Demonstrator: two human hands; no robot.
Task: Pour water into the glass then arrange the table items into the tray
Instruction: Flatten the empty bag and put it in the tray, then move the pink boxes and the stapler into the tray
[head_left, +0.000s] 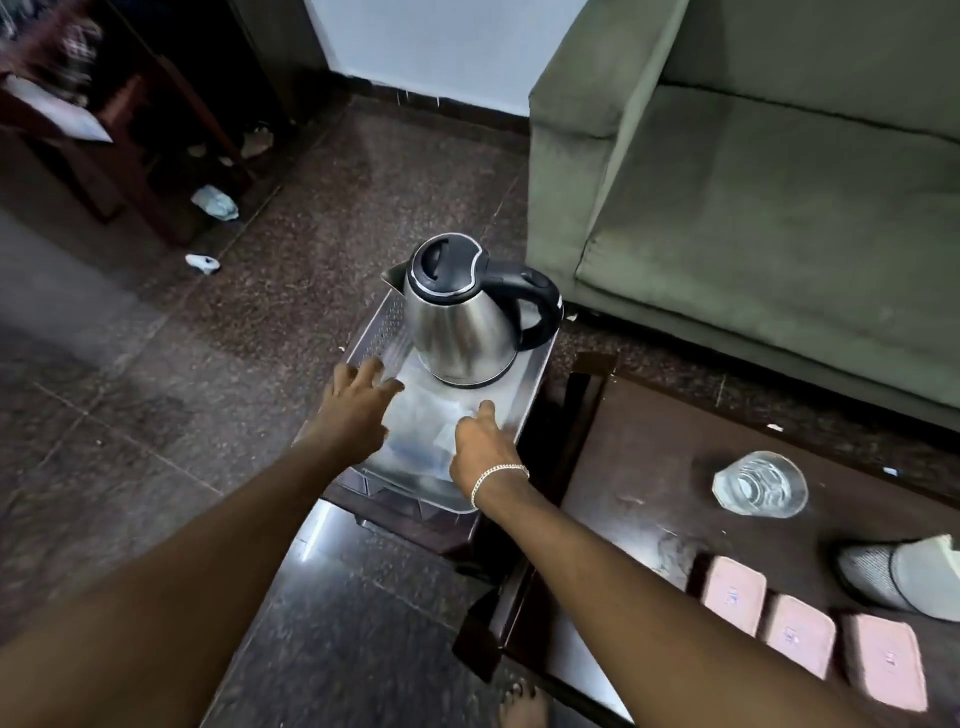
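**Kettle's on the tray, glass is over on the other surface**

So we're looking down at a steel kettle (462, 317) sitting upright at the far end of a metal tray (382, 325), black lid closed, black handle pointing right toward the green sofa (753, 208), spout pointing left. The tray is resting on a small dark stand, just left of the dark wooden surface (649, 467).

Both of our hands are reaching over the near half of the tray. The left hand (358, 405) is hovering at the tray's left side with its fingers (371, 366) spread open, not gripping anything. The right hand (480, 447), the one with the chain bracelet (496, 480), is sitting lower over the tray's near right part, fingers loosely curled with the thumb sticking out toward the kettle. There's something pale and see-through lying on the tray floor under it, but it's too blurry and we can't tell whether the fingers are actually pinching it or just touching it.

The glass (761, 483) is standing on the wooden surface, well apart from the tray and off to our right. It's looking clear with some water in it. Nearer to us on that same surface, three pink lidded boxes (810, 639) are lined up in a row, and a grey-and-white thing (898, 577) is lying just past them at the right edge.
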